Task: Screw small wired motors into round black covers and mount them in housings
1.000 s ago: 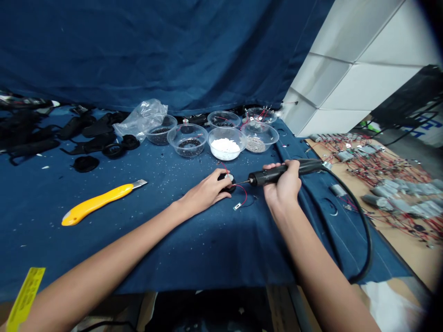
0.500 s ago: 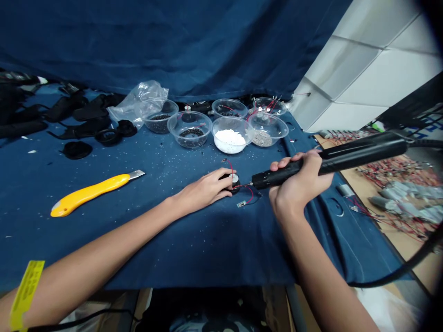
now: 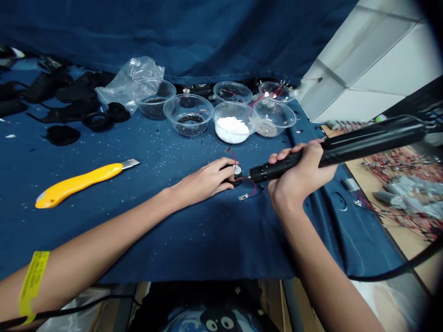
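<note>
My left hand (image 3: 207,179) rests on the blue cloth with its fingers closed over a small black round part (image 3: 236,175) that has thin red wires (image 3: 252,189) trailing from it. My right hand (image 3: 299,176) is wrapped round a long black electric screwdriver (image 3: 339,150). Its bit points left and meets the small part beside my left fingertips. A thick black cable (image 3: 398,269) runs from the tool's rear off to the right.
Several clear plastic bowls (image 3: 188,113) with small parts stand behind my hands, one holding white pieces (image 3: 231,125). A yellow utility knife (image 3: 78,183) lies to the left. Black plastic parts (image 3: 69,110) lie far left. Wired motors (image 3: 401,193) cover the wooden surface on the right.
My right hand has tilted the screwdriver's rear end upward and kept its bit against the small part. The view has shifted slightly downward. My left hand stays on the part.
</note>
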Available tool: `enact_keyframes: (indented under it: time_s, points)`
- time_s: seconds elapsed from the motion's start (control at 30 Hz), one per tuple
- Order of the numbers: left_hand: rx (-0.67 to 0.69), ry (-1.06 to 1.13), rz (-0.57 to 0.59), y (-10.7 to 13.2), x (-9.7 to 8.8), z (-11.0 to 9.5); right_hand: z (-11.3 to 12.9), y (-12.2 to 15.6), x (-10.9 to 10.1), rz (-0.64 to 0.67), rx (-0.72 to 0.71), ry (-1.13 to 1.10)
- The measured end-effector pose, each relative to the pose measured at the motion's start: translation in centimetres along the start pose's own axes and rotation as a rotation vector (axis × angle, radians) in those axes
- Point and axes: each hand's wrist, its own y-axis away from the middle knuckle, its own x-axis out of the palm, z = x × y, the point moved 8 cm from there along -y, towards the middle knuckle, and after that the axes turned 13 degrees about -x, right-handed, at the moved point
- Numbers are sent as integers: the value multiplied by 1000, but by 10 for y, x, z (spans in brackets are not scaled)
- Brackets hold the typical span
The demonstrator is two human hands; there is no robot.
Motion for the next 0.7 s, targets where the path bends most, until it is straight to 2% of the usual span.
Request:
enact_keyframes:
  time_s: [0.2, 0.4, 0.53, 0.7]
  points:
    - [-41, 18, -30, 1, -2, 2, 10, -3, 0, -9, 26, -23]
    - [-116, -17, -158, 10, -12, -8, 16, -6, -2, -17, 84, -41]
    - [-111, -48, -261, 14, -18, -19, 14, -3, -2, -23, 142, -63]
    - [-93, -89, -333, 15, -23, -21, 10, -2, -3, -39, 207, -66]
